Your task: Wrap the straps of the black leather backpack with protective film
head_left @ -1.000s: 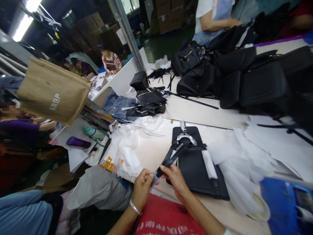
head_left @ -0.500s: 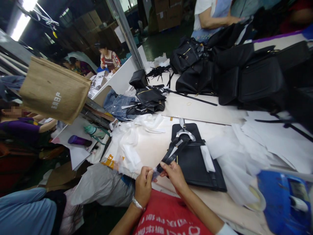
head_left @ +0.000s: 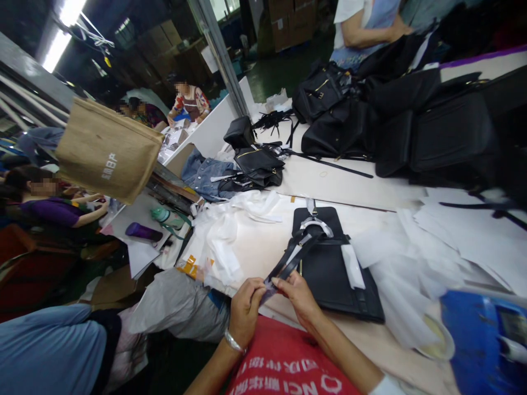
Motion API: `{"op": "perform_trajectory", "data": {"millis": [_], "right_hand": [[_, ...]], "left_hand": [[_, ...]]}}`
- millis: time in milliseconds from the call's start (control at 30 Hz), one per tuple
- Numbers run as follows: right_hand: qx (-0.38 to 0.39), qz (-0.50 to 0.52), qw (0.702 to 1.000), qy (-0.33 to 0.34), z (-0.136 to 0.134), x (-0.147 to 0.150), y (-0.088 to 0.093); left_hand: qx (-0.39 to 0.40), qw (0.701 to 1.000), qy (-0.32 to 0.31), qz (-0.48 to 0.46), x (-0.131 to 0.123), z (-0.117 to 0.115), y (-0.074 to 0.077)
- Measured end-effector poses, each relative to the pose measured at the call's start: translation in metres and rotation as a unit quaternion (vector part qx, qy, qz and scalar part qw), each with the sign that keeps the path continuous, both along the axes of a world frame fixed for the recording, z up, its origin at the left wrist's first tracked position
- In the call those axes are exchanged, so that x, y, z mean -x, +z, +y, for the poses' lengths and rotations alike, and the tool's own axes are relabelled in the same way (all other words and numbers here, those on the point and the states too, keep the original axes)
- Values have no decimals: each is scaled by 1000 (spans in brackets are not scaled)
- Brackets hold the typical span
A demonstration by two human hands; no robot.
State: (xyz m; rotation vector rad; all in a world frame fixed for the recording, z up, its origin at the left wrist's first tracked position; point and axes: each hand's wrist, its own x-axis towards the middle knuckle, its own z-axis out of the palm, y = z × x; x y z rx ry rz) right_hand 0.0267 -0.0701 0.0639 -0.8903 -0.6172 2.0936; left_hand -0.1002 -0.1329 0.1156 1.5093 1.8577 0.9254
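The pale counter (head_left: 329,189) carries a heap of black bags (head_left: 395,115) at its far side and loose white tissue sheets (head_left: 436,247) to the right. Nearer lies a flat black bag (head_left: 329,274), its strap (head_left: 294,258) running toward the person. The left hand (head_left: 245,312) and right hand (head_left: 300,299) meet at the strap's near end, fingers pinched on it.
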Motion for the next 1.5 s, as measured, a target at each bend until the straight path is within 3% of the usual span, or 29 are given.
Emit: {"op": "perform_trajectory", "data": {"millis": [133, 367, 667, 867, 967, 1200, 1367, 1500], "right_hand": [[-19, -12, 999, 28, 2, -3, 4], [-32, -38, 998, 48, 3, -9, -2], [-49, -43, 994, 92, 7, -14, -2], [-57, -91, 986, 128, 8, -12, -2], [-48, -78, 991, 95, 5, -10, -5], [38, 13, 999, 27, -1, -6, -2], [46, 14, 999, 15, -3, -7, 3], [-10, 12, 1000, 27, -4, -9, 5]], "left_hand": [[4, 1000, -16, 10, 0, -6, -3], [109, 991, 9, -77, -3, -16, -1], [104, 991, -74, 32, -9, -13, 6], [109, 987, -108, 56, -8, -14, 5], [96, 992, -81, 18, -11, -13, 6], [69, 991, 62, -96, -18, -9, 3], [54, 993, 70, -73, -13, -5, 2], [18, 999, 42, -27, -6, 4, 2]]}}
